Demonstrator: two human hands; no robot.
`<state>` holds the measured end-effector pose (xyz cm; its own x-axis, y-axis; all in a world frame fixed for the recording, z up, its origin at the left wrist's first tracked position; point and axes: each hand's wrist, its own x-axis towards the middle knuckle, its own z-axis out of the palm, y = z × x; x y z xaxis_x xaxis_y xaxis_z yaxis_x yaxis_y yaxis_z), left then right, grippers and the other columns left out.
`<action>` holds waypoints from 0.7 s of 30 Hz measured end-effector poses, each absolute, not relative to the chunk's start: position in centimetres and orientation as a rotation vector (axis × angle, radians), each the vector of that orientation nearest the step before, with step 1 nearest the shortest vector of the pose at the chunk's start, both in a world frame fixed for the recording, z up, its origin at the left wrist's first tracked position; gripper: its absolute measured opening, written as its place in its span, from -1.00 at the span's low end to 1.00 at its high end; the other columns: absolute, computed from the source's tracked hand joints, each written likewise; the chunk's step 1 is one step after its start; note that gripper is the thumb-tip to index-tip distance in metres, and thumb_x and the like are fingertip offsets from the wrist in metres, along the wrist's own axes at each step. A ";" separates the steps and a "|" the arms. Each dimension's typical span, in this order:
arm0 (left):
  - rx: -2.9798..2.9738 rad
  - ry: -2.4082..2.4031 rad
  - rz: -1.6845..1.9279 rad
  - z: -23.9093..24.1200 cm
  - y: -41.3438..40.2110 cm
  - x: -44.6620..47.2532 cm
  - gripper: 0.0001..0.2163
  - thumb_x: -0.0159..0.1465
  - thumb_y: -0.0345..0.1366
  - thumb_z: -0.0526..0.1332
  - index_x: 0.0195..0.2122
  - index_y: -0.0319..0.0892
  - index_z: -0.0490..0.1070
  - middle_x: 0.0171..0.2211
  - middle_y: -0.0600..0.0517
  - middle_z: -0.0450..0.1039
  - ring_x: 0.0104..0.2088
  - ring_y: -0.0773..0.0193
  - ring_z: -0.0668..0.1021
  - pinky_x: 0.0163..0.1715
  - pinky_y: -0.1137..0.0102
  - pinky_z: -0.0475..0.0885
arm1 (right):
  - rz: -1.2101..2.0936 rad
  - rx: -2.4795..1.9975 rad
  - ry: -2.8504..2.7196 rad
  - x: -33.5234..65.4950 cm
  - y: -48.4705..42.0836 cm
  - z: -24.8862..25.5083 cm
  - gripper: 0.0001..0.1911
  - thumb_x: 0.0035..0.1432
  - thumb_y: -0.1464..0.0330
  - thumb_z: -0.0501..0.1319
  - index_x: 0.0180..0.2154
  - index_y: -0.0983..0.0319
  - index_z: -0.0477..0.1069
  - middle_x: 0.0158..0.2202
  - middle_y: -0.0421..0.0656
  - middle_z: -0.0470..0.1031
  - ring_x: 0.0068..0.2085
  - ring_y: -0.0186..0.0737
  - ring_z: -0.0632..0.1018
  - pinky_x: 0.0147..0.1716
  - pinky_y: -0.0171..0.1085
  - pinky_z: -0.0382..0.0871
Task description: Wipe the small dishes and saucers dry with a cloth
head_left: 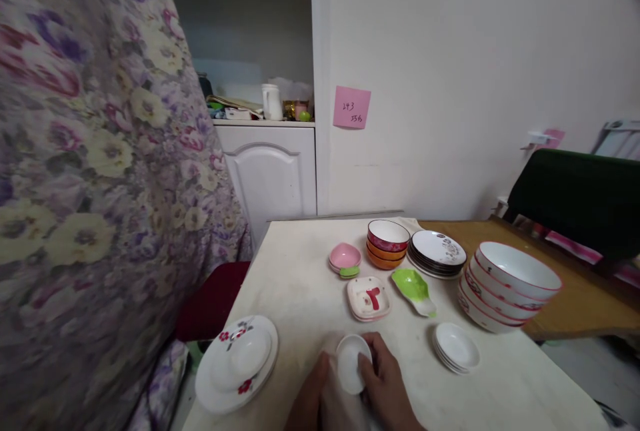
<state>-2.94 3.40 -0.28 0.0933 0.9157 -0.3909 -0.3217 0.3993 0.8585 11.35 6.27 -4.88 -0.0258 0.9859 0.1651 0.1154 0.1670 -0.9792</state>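
Observation:
My right hand (387, 384) is closed on a small round white dish (350, 363), its thumb lying on the inner face and its fingers behind the rim. The dish is tilted up toward me, above the near part of the table. My left hand (311, 392) is at the dish's left side, its fingers closed around a whitish cloth (336, 396). The cloth is smeared by motion and hangs below and behind the dish. Nearest beyond the hands is a square white dish (369, 298) with a red pattern.
White plates with red flowers (270, 351) lie at left. Farther back stand pink dishes (345, 256), red and orange bowls (387, 238), dark-rimmed plates (439, 248) and a green leaf-shaped dish (411, 284). Small white dishes (457, 346) and large red-rimmed bowls (517, 271) are stacked at right.

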 end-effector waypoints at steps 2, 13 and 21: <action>0.793 1.128 0.990 -0.9 3.8 -3.5 -0.43 0.21 0.11 0.02 -0.04 -0.29 0.47 -0.06 -0.15 0.55 0.10 -0.01 0.44 0.13 0.14 0.31 | 1.097 -1.161 -1.352 11.3 6.3 -4.9 -0.81 0.22 0.22 0.06 -0.22 0.19 0.30 -0.46 -0.26 0.41 -0.50 -0.31 0.37 -0.53 -0.35 0.25; 1.942 1.460 0.955 -3.7 3.4 -3.1 -0.65 0.29 -0.19 0.01 0.04 -0.07 0.40 0.28 -0.16 0.11 0.20 0.13 0.33 0.15 0.20 0.30 | 1.147 -1.086 -1.371 11.2 6.3 -3.7 -0.82 0.19 0.22 0.12 -0.31 0.20 0.30 -0.41 -0.22 0.44 -0.37 -0.23 0.43 -0.35 -0.29 0.31; 1.507 1.587 1.119 -3.4 4.1 -2.6 -0.57 0.21 -0.22 0.05 0.09 -0.26 0.24 -0.03 -0.19 0.48 -0.06 0.08 0.54 -0.08 0.23 0.42 | 1.162 -1.035 -1.372 11.0 5.9 -3.4 -0.79 0.21 0.20 0.10 -0.30 0.20 0.33 -0.41 -0.20 0.44 -0.38 -0.24 0.43 -0.39 -0.31 0.31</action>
